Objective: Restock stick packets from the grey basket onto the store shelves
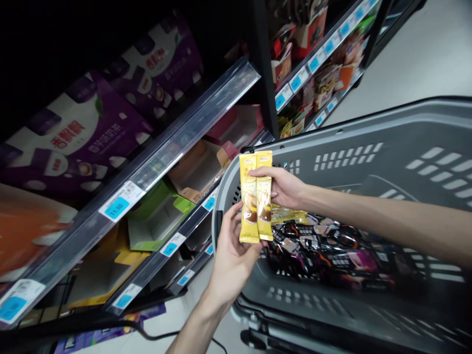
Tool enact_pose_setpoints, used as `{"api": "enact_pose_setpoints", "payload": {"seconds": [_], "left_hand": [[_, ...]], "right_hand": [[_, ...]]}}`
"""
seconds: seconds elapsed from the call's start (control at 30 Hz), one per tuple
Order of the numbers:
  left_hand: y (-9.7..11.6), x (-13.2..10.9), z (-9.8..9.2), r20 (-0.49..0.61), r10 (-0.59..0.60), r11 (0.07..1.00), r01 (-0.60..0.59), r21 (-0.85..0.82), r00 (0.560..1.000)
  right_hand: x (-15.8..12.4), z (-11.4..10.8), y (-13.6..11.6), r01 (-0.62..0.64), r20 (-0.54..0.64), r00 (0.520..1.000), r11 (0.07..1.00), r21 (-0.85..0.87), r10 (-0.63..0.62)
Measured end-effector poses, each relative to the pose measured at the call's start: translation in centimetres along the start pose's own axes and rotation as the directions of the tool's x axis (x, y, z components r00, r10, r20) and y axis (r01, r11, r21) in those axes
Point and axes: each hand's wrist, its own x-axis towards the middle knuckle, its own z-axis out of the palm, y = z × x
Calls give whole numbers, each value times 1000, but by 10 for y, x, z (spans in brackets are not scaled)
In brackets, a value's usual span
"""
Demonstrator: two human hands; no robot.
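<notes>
Two yellow stick packets (256,196) are held side by side over the near end of a grey shopping basket (332,132). My left hand (233,250) grips their lower part, with fingers behind and thumb near the bottom edge. From the right, my right hand (282,187) pinches the upper part, one finger lying across the front. Below my hands in the basket lie several black packets (324,253) with orange and purple marks, and some yellow packets (289,215) beside them.
Shelves with price labels (121,201) rise at the left, holding purple boxes (84,132). Lower down are an open green display box (158,214) and a yellow one (110,268). A black cable (147,335) runs near the floor. Bagged goods (326,86) fill further shelves.
</notes>
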Motion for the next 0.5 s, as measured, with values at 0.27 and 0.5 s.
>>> {"api": "enact_pose_setpoints", "payload": {"seconds": [0.27, 0.5], "left_hand": [[2, 0, 2, -53, 14, 1000, -15, -14, 998], [4, 2, 3, -231, -66, 989, 33, -147, 971]], "right_hand": [[-3, 3, -1, 60, 39, 997, 998, -9, -60], [-3, 3, -2, 76, 89, 993, 997, 33, -79]]}}
